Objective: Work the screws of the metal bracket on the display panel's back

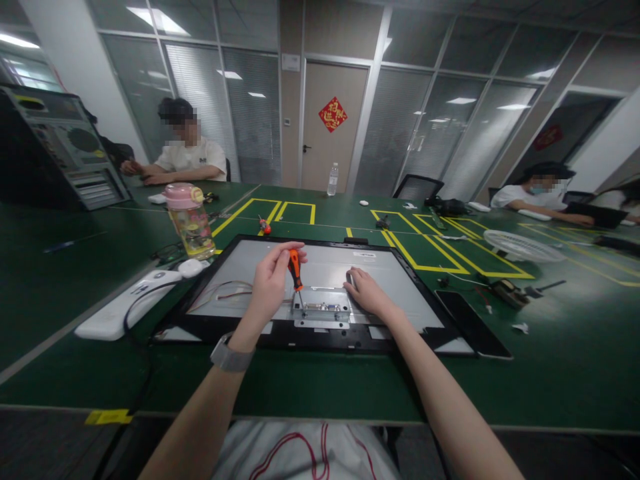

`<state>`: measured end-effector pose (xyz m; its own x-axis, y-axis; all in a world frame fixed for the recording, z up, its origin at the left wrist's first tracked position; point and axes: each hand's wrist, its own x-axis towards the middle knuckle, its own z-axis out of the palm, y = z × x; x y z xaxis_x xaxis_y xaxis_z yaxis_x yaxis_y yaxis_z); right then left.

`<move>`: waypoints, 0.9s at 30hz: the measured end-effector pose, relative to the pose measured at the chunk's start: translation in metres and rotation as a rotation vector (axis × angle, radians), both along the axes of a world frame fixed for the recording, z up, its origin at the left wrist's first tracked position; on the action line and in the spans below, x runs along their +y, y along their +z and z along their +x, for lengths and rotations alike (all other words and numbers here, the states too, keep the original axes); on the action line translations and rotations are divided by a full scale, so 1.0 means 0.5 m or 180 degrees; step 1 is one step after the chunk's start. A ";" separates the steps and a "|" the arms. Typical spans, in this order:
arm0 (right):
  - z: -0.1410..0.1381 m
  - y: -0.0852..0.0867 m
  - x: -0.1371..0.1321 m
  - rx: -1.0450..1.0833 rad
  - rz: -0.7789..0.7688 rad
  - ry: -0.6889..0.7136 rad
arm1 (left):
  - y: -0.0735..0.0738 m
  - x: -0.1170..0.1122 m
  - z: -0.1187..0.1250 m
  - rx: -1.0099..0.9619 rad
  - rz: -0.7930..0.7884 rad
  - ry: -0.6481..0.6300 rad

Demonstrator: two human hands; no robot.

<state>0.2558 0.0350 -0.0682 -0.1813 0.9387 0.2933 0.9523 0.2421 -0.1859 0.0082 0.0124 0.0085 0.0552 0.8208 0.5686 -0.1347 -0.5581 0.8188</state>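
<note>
A flat display panel (pixel 320 267) with a black frame lies face down on the green table in front of me. At its near middle sits a metal bracket (pixel 323 313) with a row of connector ports. My left hand (pixel 270 280) pinches the handle of an orange and black screwdriver (pixel 295 268). The tool stands nearly upright, its tip down at the bracket's left end. My right hand (pixel 367 293) rests on the panel just right of the bracket, fingers apart, the fingertips by the bracket's edge. Thin cables (pixel 225 292) run across the panel's left side.
Left of the panel are a white power strip (pixel 130 303) and a pink-lidded bottle (pixel 187 220). A dark phone-like slab (pixel 473 323) lies along the right side. Beyond are a water bottle (pixel 333 180), a computer case (pixel 60 150) and seated people.
</note>
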 end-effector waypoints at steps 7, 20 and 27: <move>0.001 -0.004 0.003 -0.0012 0.0023 0.0009 | 0.006 -0.004 0.002 0.0266 0.0082 0.0275; 0.000 -0.003 0.002 -0.0014 -0.0006 0.0002 | 0.011 -0.009 0.001 0.0298 0.0340 0.0585; 0.001 -0.004 0.001 0.0016 0.0014 0.0011 | 0.007 -0.006 0.001 0.0227 0.0131 0.0364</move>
<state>0.2562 0.0355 -0.0702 -0.1831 0.9367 0.2983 0.9505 0.2462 -0.1897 0.0085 0.0091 0.0120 0.0041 0.8000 0.5999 -0.0105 -0.5999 0.8000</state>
